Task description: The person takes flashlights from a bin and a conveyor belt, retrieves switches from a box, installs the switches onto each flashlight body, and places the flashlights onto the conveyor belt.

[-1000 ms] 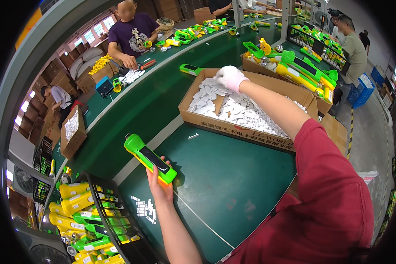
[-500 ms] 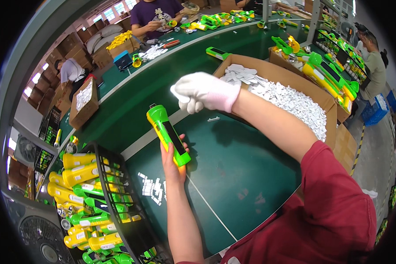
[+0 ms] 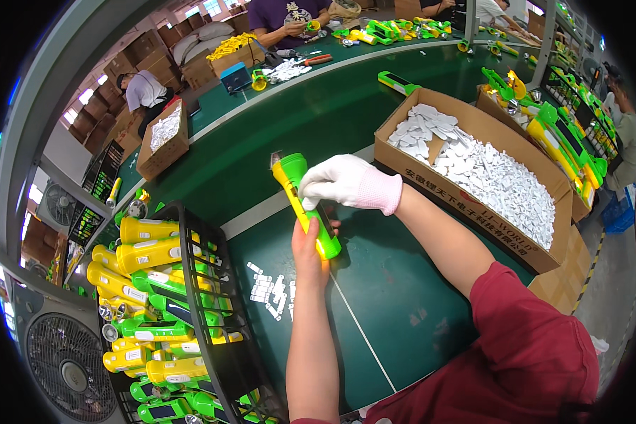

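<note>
My bare left hand (image 3: 311,244) is wrapped round the lower body of a green and yellow flashlight (image 3: 295,169). The flashlight stands tilted above the green table, its head end up and a dark panel along its body. My right hand (image 3: 336,185), in a white glove with a pink cuff, has its fingers pinched against the flashlight's yellow side. A small white plastic piece (image 3: 308,204) shows at those fingertips; it blends with the glove, and most of it is hidden.
Small white parts (image 3: 268,290) lie on the table left of my forearm. A black basket (image 3: 191,261) of flashlights stands at the left. Beyond my right hand, a cardboard box (image 3: 466,205) holds white pieces. A conveyor belt (image 3: 261,134) crosses behind; co-workers sit beyond it.
My right hand has come down from above the flashlight onto its side, bringing the white piece with it. My left hand still grips the flashlight. The view has shifted, moving the scene rightward.
</note>
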Tool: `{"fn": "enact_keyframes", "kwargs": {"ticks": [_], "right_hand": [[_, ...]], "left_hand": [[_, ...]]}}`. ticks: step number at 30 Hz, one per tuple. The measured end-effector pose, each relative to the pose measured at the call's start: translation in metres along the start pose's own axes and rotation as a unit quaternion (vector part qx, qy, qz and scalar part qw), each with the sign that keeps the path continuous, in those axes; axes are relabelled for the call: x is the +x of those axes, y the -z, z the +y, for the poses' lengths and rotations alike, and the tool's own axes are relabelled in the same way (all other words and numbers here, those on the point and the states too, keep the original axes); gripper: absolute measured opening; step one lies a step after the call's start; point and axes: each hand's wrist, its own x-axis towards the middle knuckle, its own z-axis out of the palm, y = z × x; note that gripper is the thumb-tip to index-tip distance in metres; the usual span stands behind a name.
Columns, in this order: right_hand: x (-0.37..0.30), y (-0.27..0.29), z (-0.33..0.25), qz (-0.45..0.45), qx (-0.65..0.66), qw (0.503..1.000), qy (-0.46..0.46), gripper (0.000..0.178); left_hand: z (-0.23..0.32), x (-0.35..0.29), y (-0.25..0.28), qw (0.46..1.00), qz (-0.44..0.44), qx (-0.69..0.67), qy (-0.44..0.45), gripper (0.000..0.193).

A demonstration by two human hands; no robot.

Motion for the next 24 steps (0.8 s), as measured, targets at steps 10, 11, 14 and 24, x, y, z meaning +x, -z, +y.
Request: {"fn": "enact_keyframes", "kwargs": {"ticks": [10,11,14,24], "right_hand": [[0.008,0.017,0.001,-0.041,-0.074,0.992,0.093,0.018],[0.008,0.017,0.004,-0.054,-0.073,0.991,0.103,0.017],[0.01,0.015,0.009,-0.061,-0.087,0.985,0.133,0.014],[0.007,0.016,0.006,-0.079,-0.127,0.976,0.16,0.009]], "left_hand": [[-0.001,0.0,-0.006,0.994,0.018,0.111,-0.014,0.038],[-0.002,0.001,-0.008,0.992,0.02,0.123,-0.012,0.038],[-0.003,0.001,-0.01,0.99,0.025,0.138,-0.009,0.039],[-0.004,-0.002,-0.009,0.991,0.005,0.133,-0.009,0.04]]}}
